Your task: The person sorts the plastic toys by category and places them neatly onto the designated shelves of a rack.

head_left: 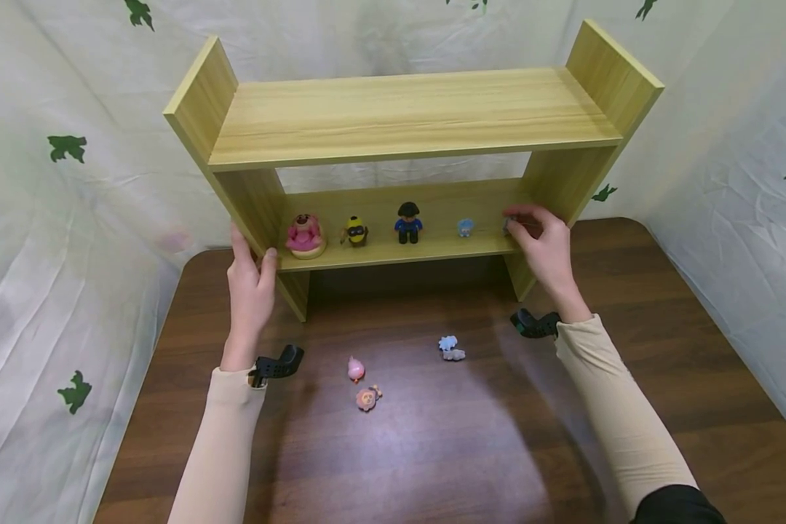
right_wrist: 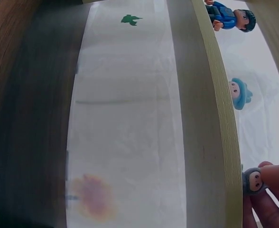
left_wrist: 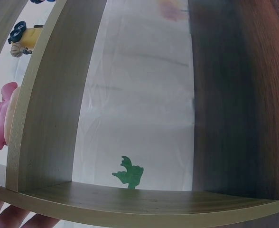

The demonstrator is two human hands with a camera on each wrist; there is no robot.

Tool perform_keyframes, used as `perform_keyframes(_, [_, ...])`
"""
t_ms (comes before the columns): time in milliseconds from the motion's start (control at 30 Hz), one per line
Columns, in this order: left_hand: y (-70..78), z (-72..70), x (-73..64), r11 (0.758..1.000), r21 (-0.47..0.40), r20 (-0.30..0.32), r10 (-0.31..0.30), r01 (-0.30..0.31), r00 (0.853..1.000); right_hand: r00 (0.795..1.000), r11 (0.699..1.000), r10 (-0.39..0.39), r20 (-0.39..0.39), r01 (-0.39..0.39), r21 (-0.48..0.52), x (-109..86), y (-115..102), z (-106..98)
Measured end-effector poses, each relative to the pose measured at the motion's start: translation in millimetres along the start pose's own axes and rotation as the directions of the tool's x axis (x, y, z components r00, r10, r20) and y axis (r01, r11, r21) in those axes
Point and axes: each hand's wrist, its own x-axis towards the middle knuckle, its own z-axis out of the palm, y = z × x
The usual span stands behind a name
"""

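Note:
My right hand (head_left: pixel 545 244) pinches a small grey hooded figurine (right_wrist: pixel 254 181) between thumb and fingers at the right end of the middle board (head_left: pixel 373 257). My left hand (head_left: pixel 250 287) holds the left side panel (head_left: pixel 245 211) of the wooden shelf, thumb at the front edge, fingers around the outside. Along that board from the left stand a pink bear figurine (head_left: pixel 305 236), a yellow figurine with black goggles (head_left: pixel 356 231), a toy figure in blue with black hair (head_left: pixel 408 223) and a small figurine with a light blue hat (head_left: pixel 465 228).
On the brown table (head_left: pixel 471 451) before the shelf lie a pink figurine (head_left: pixel 356 369), an orange flower-shaped figurine (head_left: pixel 367 398), a light blue piece (head_left: pixel 448 343) and a grey piece (head_left: pixel 454 355). The shelf's top board (head_left: pixel 399 109) juts above my hands. White cloth (head_left: pixel 52 255) hangs behind.

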Motion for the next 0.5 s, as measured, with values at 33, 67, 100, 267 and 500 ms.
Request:
perform_keyframes(33, [-0.2, 0.0, -0.2, 1.000, 0.002, 0.001, 0.002, -0.002, 1.000, 1.000, 1.000, 0.002, 0.001, -0.002, 0.005, -0.4, -0.3, -0.2])
perform_keyframes(67, [-0.2, 0.0, -0.2, 1.000, 0.001, 0.001, 0.002, -0.002, 1.000, 1.000, 1.000, 0.005, 0.001, -0.005, 0.013, -1.1, -0.6, -0.4])
perform_keyframes(100, [-0.3, -0.1, -0.4, 1.000, 0.001, 0.000, 0.002, -0.002, 1.000, 1.000, 1.000, 0.007, 0.000, -0.007, 0.021, -1.8, -0.7, -0.6])
perform_keyframes(267, [-1.0, -0.8, -0.4, 1.000, 0.001, -0.010, -0.001, 0.001, 1.000, 1.000, 0.998, 0.006, 0.005, -0.006, 0.068, -5.1, -1.7, -1.5])
perform_keyframes(500, [-0.5, -0.4, 0.0, 1.000, 0.003, 0.002, 0.000, 0.000, 1.000, 0.999, 0.996, -0.021, 0.025, 0.019, 0.089, -8.3, 0.6, -2.3])
